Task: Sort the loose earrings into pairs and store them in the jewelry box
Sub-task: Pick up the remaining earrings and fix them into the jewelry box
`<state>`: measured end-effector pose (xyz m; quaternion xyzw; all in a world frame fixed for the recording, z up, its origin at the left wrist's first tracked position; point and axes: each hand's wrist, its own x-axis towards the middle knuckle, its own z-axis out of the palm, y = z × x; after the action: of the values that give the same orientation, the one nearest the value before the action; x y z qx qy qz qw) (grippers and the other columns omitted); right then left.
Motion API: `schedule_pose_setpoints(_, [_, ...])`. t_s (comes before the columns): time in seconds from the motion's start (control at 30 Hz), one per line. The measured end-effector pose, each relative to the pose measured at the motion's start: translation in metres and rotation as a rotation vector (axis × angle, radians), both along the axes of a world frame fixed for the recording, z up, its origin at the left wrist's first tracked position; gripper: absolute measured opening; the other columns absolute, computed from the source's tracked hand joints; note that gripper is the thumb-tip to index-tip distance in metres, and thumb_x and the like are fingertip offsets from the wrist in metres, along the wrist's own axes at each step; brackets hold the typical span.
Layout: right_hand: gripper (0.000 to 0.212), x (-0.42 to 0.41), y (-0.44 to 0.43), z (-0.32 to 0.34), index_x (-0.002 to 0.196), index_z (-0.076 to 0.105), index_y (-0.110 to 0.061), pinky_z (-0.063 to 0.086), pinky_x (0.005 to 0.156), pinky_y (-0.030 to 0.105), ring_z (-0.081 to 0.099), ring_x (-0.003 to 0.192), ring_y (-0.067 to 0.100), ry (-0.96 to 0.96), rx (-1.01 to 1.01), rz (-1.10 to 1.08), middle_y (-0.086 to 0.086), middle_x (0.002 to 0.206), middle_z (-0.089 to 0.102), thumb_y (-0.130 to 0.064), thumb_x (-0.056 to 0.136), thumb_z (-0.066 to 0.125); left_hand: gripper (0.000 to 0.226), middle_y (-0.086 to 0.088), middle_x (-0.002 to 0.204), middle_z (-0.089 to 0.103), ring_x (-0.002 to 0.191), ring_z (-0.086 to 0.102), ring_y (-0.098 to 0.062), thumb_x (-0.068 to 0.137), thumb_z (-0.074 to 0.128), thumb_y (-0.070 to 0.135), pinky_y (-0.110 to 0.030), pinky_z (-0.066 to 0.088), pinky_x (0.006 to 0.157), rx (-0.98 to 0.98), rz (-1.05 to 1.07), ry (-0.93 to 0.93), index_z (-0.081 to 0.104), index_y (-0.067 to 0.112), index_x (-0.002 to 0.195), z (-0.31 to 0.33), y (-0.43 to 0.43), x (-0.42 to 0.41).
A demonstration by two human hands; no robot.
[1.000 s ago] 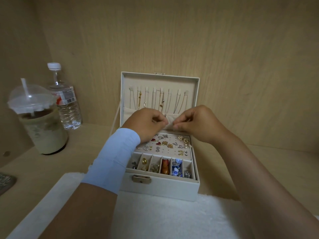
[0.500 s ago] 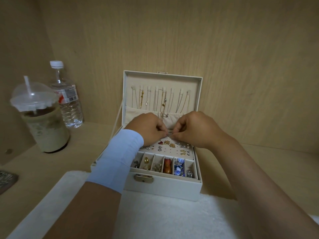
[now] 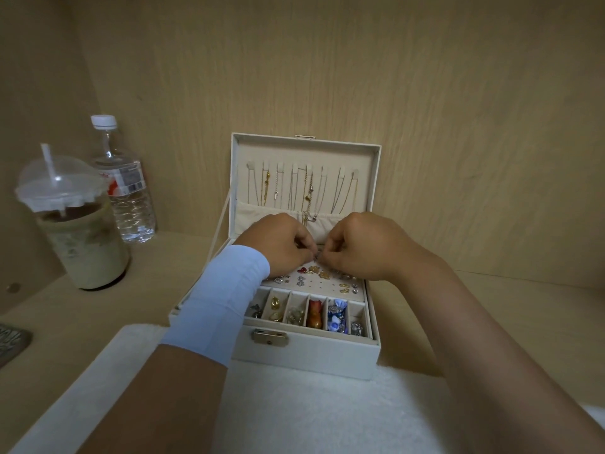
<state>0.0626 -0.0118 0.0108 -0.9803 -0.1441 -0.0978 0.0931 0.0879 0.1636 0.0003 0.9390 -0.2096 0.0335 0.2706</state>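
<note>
The cream jewelry box point(image 3: 307, 357) stands open, its lid upright with thin necklaces point(image 3: 302, 188) hanging inside. Several stud earrings point(image 3: 322, 278) sit pinned on the pale earring panel point(image 3: 319, 290) at the back of the tray. Both hands meet over that panel's far edge. My left hand point(image 3: 278, 245), with a light blue wrist band, and my right hand point(image 3: 361, 245) pinch a tiny earring point(image 3: 317, 255) between their fingertips. The piece is too small to make out. Front compartments point(image 3: 314, 312) hold gold, amber and blue pieces.
A lidded iced drink cup with a straw point(image 3: 78, 231) and a water bottle point(image 3: 126, 188) stand to the left on the wooden shelf. A white fluffy mat point(image 3: 294, 414) lies under the box front. A dark object point(image 3: 11, 342) sits at the far left edge.
Both hands have come down from in front of the lid pocket to the earring panel, still pinching together.
</note>
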Motion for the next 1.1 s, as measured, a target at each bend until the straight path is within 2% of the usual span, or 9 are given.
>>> schedule_pose_setpoints(0.13, [0.017, 0.0008, -0.0075, 0.0022, 0.084, 0.075, -0.028, 0.057, 0.072, 0.032, 0.065, 0.074, 0.004, 0.048, 0.193, 0.002, -0.013, 0.075, 0.071, -0.042, 0.090, 0.066, 0.011, 0.015, 0.097, 0.071, 0.095, 0.063, -0.008, 0.086, 0.070, 0.024, -0.035, 0.052, 0.095, 0.002, -0.005, -0.009, 0.077, 0.031, 0.091, 0.0002, -0.0003, -0.0003])
schedule_pose_setpoints(0.23, [0.007, 0.0003, -0.0076, 0.0019, 0.092, 0.077, -0.034, 0.058, 0.080, 0.033, 0.066, 0.082, -0.002, 0.075, 0.232, 0.034, -0.018, 0.084, 0.073, -0.034, 0.088, 0.072, 0.011, 0.014, 0.098, 0.071, 0.095, 0.063, -0.009, 0.087, 0.069, 0.025, -0.033, 0.052, 0.094, 0.027, -0.009, -0.005, 0.078, 0.032, 0.090, 0.0011, -0.0009, -0.0018])
schedule_pose_setpoints(0.3, [0.009, 0.0011, -0.0071, 0.0005, 0.092, 0.078, -0.036, 0.059, 0.083, 0.032, 0.067, 0.084, -0.003, 0.082, 0.240, 0.049, -0.019, 0.087, 0.074, -0.031, 0.084, 0.077, 0.011, 0.014, 0.095, 0.070, 0.094, 0.063, -0.008, 0.087, 0.069, 0.025, -0.032, 0.052, 0.093, 0.032, -0.006, -0.006, 0.078, 0.031, 0.089, 0.0015, -0.0013, -0.0020])
schedule_pose_setpoints(0.47, [0.003, 0.0016, -0.0058, -0.0030, 0.084, 0.080, -0.033, 0.059, 0.079, 0.031, 0.066, 0.079, -0.003, 0.063, 0.205, 0.023, -0.021, 0.079, 0.072, -0.035, 0.082, 0.079, 0.011, 0.014, 0.096, 0.072, 0.094, 0.063, -0.007, 0.087, 0.069, 0.026, -0.031, 0.052, 0.093, 0.012, -0.002, 0.013, 0.078, 0.030, 0.091, 0.0010, -0.0008, -0.0015])
schedule_pose_setpoints(0.63, [0.010, 0.0021, -0.0053, -0.0028, 0.082, 0.077, -0.034, 0.053, 0.070, 0.025, 0.064, 0.077, -0.002, 0.040, 0.140, -0.003, -0.020, 0.076, 0.070, -0.044, 0.081, 0.077, 0.012, 0.014, 0.097, 0.072, 0.093, 0.063, -0.005, 0.087, 0.069, 0.025, -0.028, 0.051, 0.092, -0.006, -0.006, 0.029, 0.078, 0.031, 0.091, 0.0010, -0.0006, -0.0018])
schedule_pose_setpoints(0.83, [0.003, 0.0057, -0.0083, -0.0050, 0.085, 0.077, -0.035, 0.058, 0.081, 0.034, 0.065, 0.082, -0.002, 0.101, 0.181, 0.038, -0.021, 0.082, 0.071, -0.038, 0.083, 0.077, 0.012, 0.012, 0.098, 0.072, 0.094, 0.064, -0.007, 0.087, 0.069, 0.024, -0.028, 0.051, 0.092, -0.004, -0.003, 0.034, 0.078, 0.030, 0.092, 0.0012, -0.0012, -0.0025])
schedule_pose_setpoints(0.97, [0.009, 0.0072, -0.0115, -0.0048, 0.089, 0.077, -0.037, 0.058, 0.086, 0.035, 0.066, 0.085, -0.003, 0.146, 0.226, 0.054, -0.021, 0.085, 0.073, -0.029, 0.084, 0.078, 0.012, 0.012, 0.098, 0.072, 0.095, 0.063, -0.007, 0.087, 0.069, 0.023, -0.028, 0.051, 0.092, -0.006, 0.000, 0.035, 0.078, 0.029, 0.093, 0.0014, -0.0011, -0.0027])
schedule_pose_setpoints(1.03, [0.004, 0.0073, -0.0106, -0.0053, 0.085, 0.077, -0.033, 0.059, 0.083, 0.038, 0.067, 0.081, 0.000, 0.122, 0.272, 0.034, -0.017, 0.081, 0.073, -0.037, 0.085, 0.075, 0.013, 0.012, 0.098, 0.072, 0.094, 0.063, -0.007, 0.087, 0.069, 0.023, -0.025, 0.049, 0.090, -0.007, 0.001, 0.030, 0.078, 0.029, 0.094, 0.0012, -0.0011, -0.0023])
schedule_pose_setpoints(1.1, [0.017, 0.0075, -0.0097, -0.0062, 0.080, 0.076, -0.031, 0.058, 0.076, 0.035, 0.066, 0.077, 0.002, 0.090, 0.255, -0.006, -0.015, 0.076, 0.072, -0.048, 0.082, 0.075, 0.013, 0.012, 0.097, 0.072, 0.093, 0.063, -0.006, 0.088, 0.069, 0.023, -0.023, 0.048, 0.087, -0.004, 0.001, 0.027, 0.078, 0.029, 0.094, 0.0006, -0.0009, -0.0019])
